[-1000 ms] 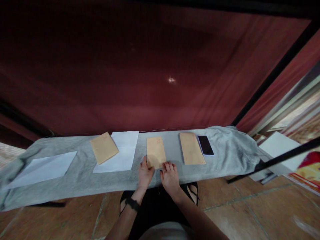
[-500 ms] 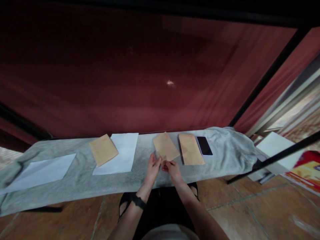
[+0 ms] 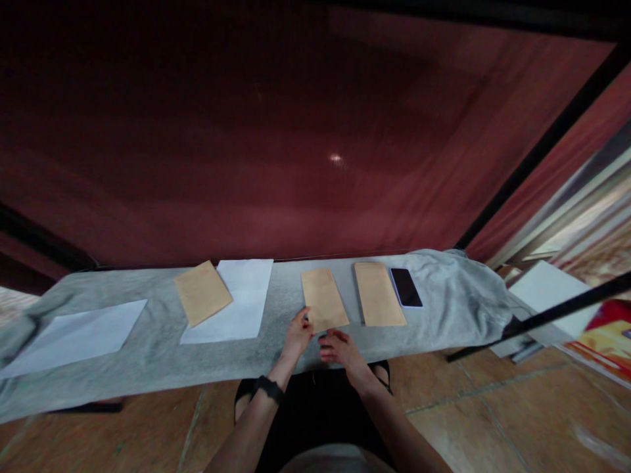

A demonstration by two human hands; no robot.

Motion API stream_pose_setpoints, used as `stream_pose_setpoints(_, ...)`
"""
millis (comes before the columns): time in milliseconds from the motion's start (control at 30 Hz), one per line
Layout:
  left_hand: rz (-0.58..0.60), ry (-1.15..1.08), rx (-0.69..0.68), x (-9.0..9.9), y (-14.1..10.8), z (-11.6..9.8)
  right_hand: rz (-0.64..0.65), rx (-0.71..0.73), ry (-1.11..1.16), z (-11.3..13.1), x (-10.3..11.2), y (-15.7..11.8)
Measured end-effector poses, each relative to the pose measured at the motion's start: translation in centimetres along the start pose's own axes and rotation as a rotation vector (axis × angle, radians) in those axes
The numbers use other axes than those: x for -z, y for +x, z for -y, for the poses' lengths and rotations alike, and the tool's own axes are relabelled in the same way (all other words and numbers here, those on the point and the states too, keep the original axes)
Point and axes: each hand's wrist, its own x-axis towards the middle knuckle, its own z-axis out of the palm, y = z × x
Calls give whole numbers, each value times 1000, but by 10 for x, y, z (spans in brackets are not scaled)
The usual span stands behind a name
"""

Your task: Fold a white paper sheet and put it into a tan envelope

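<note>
A flat brown paper envelope (image 3: 324, 299) lies nearly upright in front of me at the middle of the grey cloth. My left hand (image 3: 297, 335) pinches its lower left edge between thumb and fingers. Just below its bottom edge is my right hand (image 3: 341, 348), fingers apart and curved, the fingertips close to the paper; whether they touch it I cannot tell. To the right sits a stack of brown envelopes (image 3: 379, 294), with a dark-screened phone (image 3: 407, 288) beside it. Another brown envelope (image 3: 203, 292) overlaps a white paper sheet (image 3: 246, 299) on the left.
A second white sheet (image 3: 79, 335) lies at the far left of the cloth-covered bench (image 3: 162, 328). Black metal posts (image 3: 542, 148) frame the space before a red panel (image 3: 276, 164). White boards and a red-yellow package (image 3: 611, 338) stand at the right, beyond the bench.
The middle envelope has turned straighter and its bottom edge now lies flat between my hands. My right hand has let go of that edge and moved slightly down, its fingers opening.
</note>
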Motion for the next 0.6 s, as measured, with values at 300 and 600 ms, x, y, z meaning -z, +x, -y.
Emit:
stream_pose_setpoints(300, -153, 787, -306, 1, -16, -11, -74, 784, -1221, -3, 37, -16)
stream_pose_setpoints(600, 47, 991, -583, -27, 51, -17, -76, 801, -1280, -9, 33, -18)
